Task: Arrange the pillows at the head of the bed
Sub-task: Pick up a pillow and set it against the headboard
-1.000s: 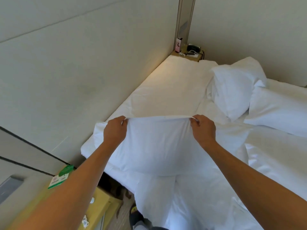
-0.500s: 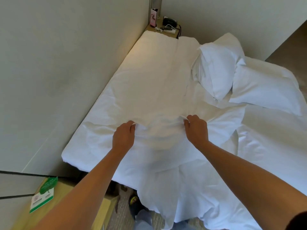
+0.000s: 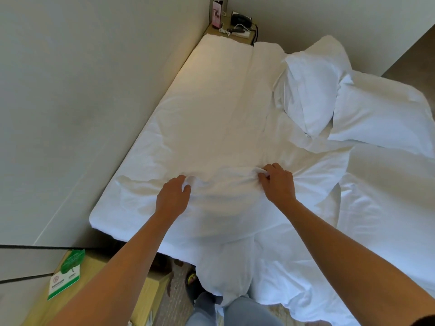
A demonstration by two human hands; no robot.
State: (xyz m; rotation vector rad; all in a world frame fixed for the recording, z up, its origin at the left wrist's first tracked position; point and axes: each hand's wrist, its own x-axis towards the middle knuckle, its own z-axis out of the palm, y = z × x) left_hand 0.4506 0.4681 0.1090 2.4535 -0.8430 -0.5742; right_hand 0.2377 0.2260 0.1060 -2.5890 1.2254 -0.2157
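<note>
- Left hand [image 3: 173, 198] and right hand [image 3: 277, 182] each pinch a far corner of the white pillow [image 3: 223, 203], lying flat on the near bed [image 3: 188, 118].
- Two more pillows [image 3: 310, 90] lie far right.

The bed [image 3: 211, 102] is showing plain white all over, its sheet taking on a warm cream tint along the wall side. The two pillows [image 3: 310, 90] at the far right are looking plain white too, as is the crumpled duvet [image 3: 376, 208]. The wall [image 3: 82, 90] is showing pale grey-beige, crossed low down by thin dark lines. The near bedside cabinet [image 3: 150, 302] is showing light yellow wood, and a green and white card [image 3: 64, 278] is lying on it. On the far bedside surface [image 3: 235, 34] a pink card [image 3: 217, 17] is standing beside a black phone [image 3: 240, 20] and a white cable. The trousers [image 3: 235, 311] are appearing grey-blue.
</note>
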